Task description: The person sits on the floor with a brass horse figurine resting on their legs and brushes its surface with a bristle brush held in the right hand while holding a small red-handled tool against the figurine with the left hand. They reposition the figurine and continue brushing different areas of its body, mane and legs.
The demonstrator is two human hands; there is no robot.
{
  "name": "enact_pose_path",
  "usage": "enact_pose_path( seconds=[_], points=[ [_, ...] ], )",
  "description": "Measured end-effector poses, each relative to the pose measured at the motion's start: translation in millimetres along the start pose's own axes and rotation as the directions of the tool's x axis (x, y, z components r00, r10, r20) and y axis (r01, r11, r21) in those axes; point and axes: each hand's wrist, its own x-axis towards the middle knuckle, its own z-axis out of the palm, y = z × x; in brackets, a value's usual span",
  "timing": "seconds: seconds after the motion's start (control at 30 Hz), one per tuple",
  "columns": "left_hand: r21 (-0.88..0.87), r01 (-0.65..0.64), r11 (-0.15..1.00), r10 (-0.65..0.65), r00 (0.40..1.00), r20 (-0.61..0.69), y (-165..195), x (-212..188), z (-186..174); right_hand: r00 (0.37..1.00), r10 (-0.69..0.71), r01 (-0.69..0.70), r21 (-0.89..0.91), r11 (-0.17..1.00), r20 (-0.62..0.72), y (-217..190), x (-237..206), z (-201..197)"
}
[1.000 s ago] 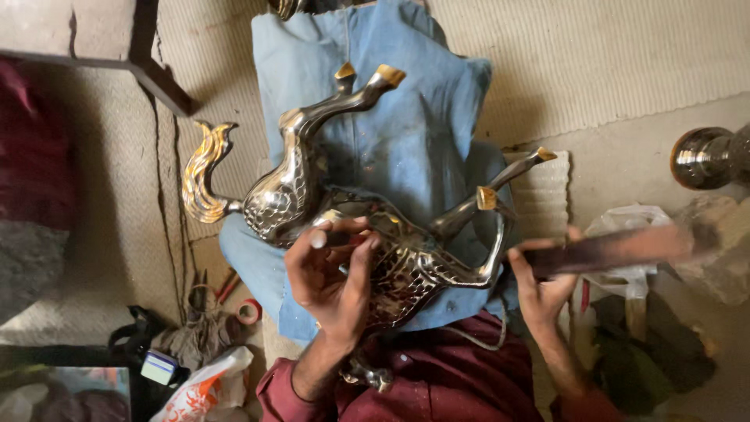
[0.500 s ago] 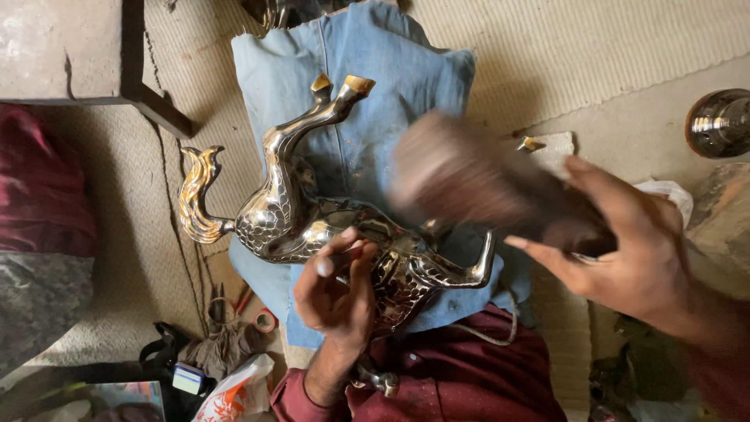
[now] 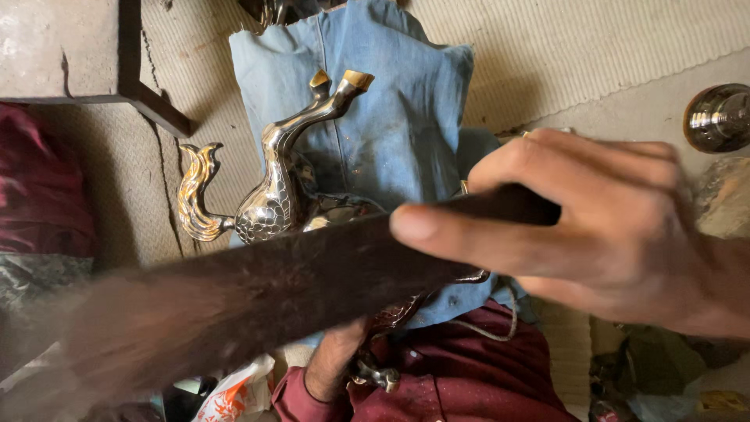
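Observation:
A silver and gold metal horse figurine [image 3: 273, 203] lies legs-up on a blue cloth [image 3: 391, 117] spread over my lap. My right hand [image 3: 609, 234] is raised close to the camera, gripping a long dark brush-like tool [image 3: 258, 297] that sweeps blurred across the view and covers the figurine's body. My left hand [image 3: 332, 363] shows only as a wrist and forearm reaching up under the tool to the figurine's body, where it held on a moment ago. Its fingers are hidden.
A round shiny metal piece [image 3: 719, 117] sits at the right edge on a woven mat [image 3: 586, 47]. A dark wooden frame [image 3: 148, 101] stands at the upper left, maroon cloth [image 3: 39, 180] at the left. A plastic bag [image 3: 242, 395] lies low by my lap.
My right hand has swung the dark tool up and leftward across the figurine, closer to the camera. The figurine and left arm have hardly moved.

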Motion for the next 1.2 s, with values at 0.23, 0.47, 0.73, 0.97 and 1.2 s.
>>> enact_pose_path(
  seconds=[0.23,0.47,0.73,0.97,1.2],
  points=[
    [0.029,0.017,0.999,-0.017,1.000,0.000,1.7,10.6,-3.1,0.971,-0.058,0.111,-0.221,0.969,0.233,0.8,14.4,2.4],
    [0.079,0.028,0.996,-0.028,1.000,0.001,14.0,25.2,2.5,0.960,-0.011,0.083,-0.244,0.966,0.281,1.2,19.5,-0.4],
    [0.141,0.236,0.961,-0.241,0.970,0.022,32.9,41.5,4.3,0.973,-0.006,0.049,-0.182,0.982,0.229,6.8,11.5,10.0],
    [0.197,0.122,0.973,-0.124,0.992,-0.001,40.2,61.8,11.8,0.969,0.052,-0.034,-0.078,0.996,0.240,7.6,11.5,19.3],
    [0.220,0.219,0.951,-0.232,0.972,0.038,56.4,77.0,16.1,0.919,0.178,-0.187,-0.010,0.982,0.352,10.9,15.8,15.8]
  ],
)
